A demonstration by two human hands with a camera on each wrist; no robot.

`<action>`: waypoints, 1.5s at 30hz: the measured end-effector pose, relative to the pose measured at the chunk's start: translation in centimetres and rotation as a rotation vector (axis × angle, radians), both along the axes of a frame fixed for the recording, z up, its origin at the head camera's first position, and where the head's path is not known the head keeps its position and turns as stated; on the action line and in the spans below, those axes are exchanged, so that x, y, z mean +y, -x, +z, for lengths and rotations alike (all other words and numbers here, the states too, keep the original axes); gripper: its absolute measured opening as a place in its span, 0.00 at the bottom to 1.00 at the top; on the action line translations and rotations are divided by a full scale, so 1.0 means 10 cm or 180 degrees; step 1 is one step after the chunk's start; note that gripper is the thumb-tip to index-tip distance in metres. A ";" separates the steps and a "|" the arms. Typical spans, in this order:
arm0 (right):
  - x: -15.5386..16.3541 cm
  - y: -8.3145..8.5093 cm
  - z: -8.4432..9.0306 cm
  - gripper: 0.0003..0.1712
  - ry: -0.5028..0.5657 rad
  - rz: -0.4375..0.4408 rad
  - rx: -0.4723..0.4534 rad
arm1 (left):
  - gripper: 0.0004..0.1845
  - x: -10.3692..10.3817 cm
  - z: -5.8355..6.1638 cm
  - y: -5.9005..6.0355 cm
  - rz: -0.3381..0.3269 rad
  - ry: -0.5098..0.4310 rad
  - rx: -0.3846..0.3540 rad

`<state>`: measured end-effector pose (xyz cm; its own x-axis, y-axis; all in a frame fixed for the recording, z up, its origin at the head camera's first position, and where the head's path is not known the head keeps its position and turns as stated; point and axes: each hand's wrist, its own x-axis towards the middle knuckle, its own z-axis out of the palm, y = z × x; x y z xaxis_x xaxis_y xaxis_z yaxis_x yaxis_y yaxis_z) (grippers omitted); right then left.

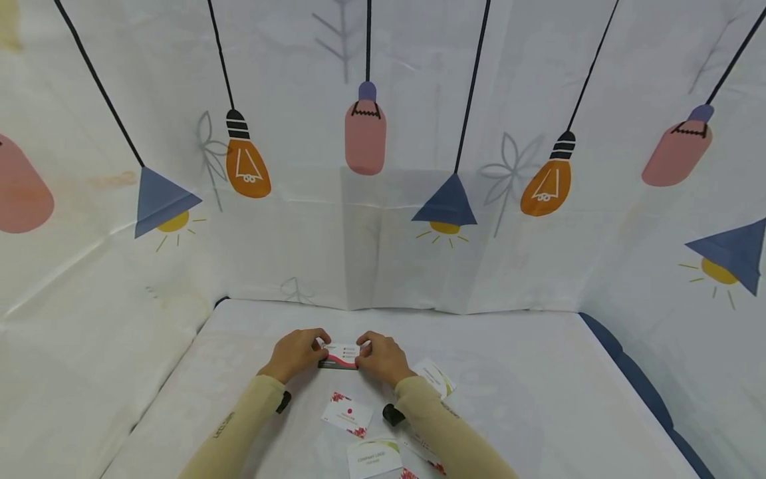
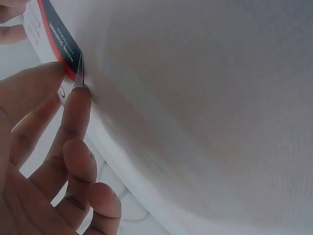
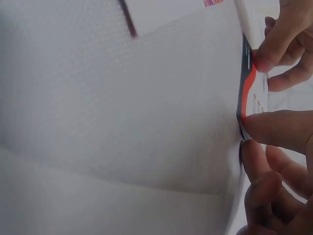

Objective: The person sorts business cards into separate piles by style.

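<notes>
Cards lie scattered nearest the viewer on the white-covered worktop [image 1: 526, 386]: a white card with a green swoosh [image 1: 374, 458], cut by the bottom edge, a card with red floral corners [image 1: 347, 414] between the forearms, and another green-edged card [image 1: 435, 377] just right of the right sleeve. More cards sit half hidden under the right forearm, too covered to read. A small dark object [image 1: 392, 414] rests against the right sleeve; what it is cannot be told.

Beyond these, both hands meet on a small stack of business cards [image 1: 341, 356], its top face white with a red wave and a dark band. The left hand [image 1: 296, 352] pinches the stack's left end, thumb on top and fingers [image 2: 78, 117] curled beneath the corner. The right hand [image 1: 382, 358] pinches the right end the same way. Print on the stack is too small to read in the head view; the wrist views show only a sliver of it, the rest filled by blurred white cloth.

Behind the worktop hangs a white backdrop printed with lamps and bulbs [image 1: 365, 133].
</notes>
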<state>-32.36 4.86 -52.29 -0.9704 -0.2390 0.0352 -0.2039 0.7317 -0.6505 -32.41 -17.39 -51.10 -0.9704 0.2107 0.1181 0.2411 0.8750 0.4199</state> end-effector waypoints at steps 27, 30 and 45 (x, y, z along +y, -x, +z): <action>0.01 -0.02 -0.02 0.16 -0.0006 -0.0006 0.0011 | 0.06 0.03 0.01 -0.03 -0.0044 0.0124 -0.0003; 0.00 -0.02 -0.01 0.17 -0.0007 -0.0036 -0.0021 | 0.07 0.03 0.02 -0.04 -0.0013 0.0083 -0.0028; 0.06 -0.09 0.03 0.16 0.0188 -0.0050 -0.0042 | 0.09 0.04 0.03 -0.09 0.0057 -0.0133 -0.0001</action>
